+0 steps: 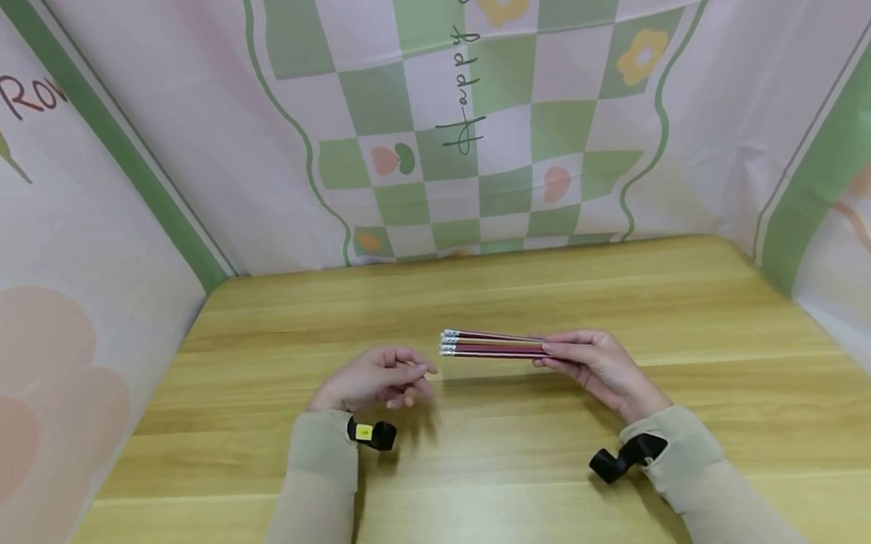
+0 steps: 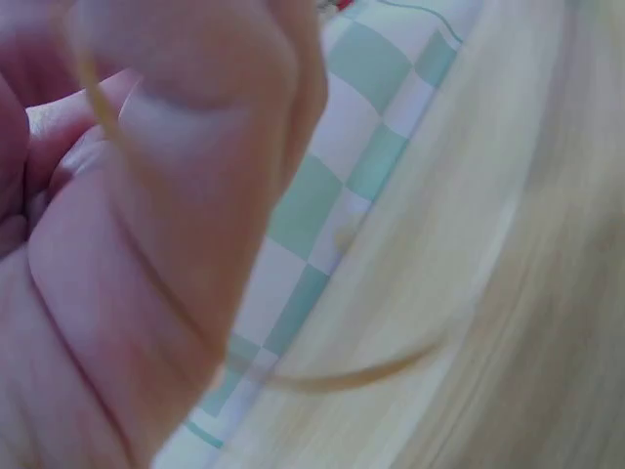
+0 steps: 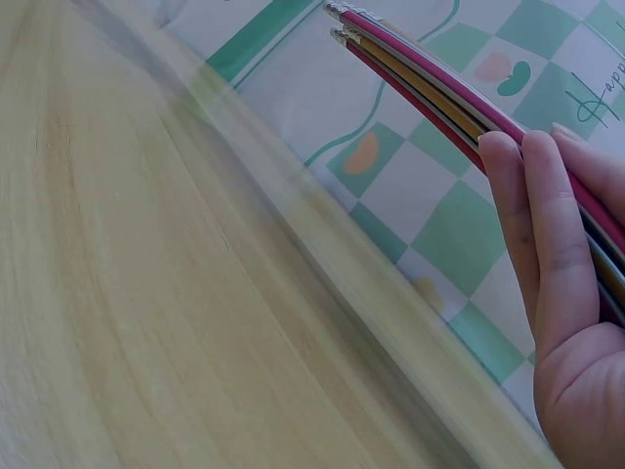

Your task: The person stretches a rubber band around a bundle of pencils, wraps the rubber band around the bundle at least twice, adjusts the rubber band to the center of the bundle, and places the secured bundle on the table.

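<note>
Over the middle of the table, my right hand [image 1: 600,372] holds a bundle of several striped pencils [image 1: 496,351] between thumb and fingers. Their silver-banded eraser ends point left, and the other ends are hidden behind the hand. In the right wrist view, red, dark and yellowish pencil sides [image 3: 420,73] show, slightly fanned. My left hand [image 1: 373,381] is just left of the eraser ends, apart from them, with its fingers curled. A thin tan rubber band [image 2: 332,380] loops out from this hand in the left wrist view, blurred; the part at the fingertips is hidden.
Both hands are above a wooden table [image 1: 479,502]. A printed curtain [image 1: 446,196] with green checks hangs along the table's back edge, and similar cloth stands at both sides. Each wrist wears a black camera strap [image 1: 626,457].
</note>
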The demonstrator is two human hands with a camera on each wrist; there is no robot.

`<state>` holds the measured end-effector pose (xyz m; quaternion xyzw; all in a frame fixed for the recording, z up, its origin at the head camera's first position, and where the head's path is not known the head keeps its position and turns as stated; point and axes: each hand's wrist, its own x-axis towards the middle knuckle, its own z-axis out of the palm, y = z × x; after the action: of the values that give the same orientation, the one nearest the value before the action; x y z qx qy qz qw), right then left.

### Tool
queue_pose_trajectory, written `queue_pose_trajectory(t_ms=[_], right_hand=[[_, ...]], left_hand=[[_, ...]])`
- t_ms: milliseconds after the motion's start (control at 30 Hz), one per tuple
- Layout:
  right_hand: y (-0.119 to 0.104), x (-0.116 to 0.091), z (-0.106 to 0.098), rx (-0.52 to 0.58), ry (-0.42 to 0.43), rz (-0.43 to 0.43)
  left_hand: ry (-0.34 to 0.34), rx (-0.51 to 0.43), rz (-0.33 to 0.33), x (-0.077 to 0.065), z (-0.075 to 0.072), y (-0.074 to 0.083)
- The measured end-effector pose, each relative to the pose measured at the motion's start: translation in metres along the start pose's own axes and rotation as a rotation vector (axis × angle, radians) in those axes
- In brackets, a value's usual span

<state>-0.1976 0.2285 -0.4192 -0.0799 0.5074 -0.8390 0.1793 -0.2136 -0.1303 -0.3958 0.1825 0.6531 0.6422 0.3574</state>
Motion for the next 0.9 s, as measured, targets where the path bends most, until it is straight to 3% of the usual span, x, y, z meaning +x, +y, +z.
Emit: queue_pose_trajectory(t_ms=[133, 300, 467, 667, 900], right_hand=[[-0.0003, 0.0003, -0.0004, 0.006, -0.002, 0.003], [-0.0002, -0.0006, -0.0001, 0.011, 0.006, 0.01], [-0.0006, -0.0008, 0.0004, 0.014, 0.012, 0.014], [-0.0014, 0.0, 0.0008, 0.006, 0.012, 0.001], [-0.001, -0.0009, 0.0007, 0.016, 0.011, 0.012]], left_hand=[[-0.006, -0.017, 0.068, -0.0041, -0.0017, 0.0019], [-0.012, -0.054, 0.107, -0.0063, -0.002, 0.0035], [0.046, -0.117, 0.101, -0.004, -0.0028, 0.0036], [0.139, -0.117, 0.087, -0.0006, -0.0044, 0.0024], [0.149, -0.113, 0.088, 0.0006, -0.0044, 0.0008]])
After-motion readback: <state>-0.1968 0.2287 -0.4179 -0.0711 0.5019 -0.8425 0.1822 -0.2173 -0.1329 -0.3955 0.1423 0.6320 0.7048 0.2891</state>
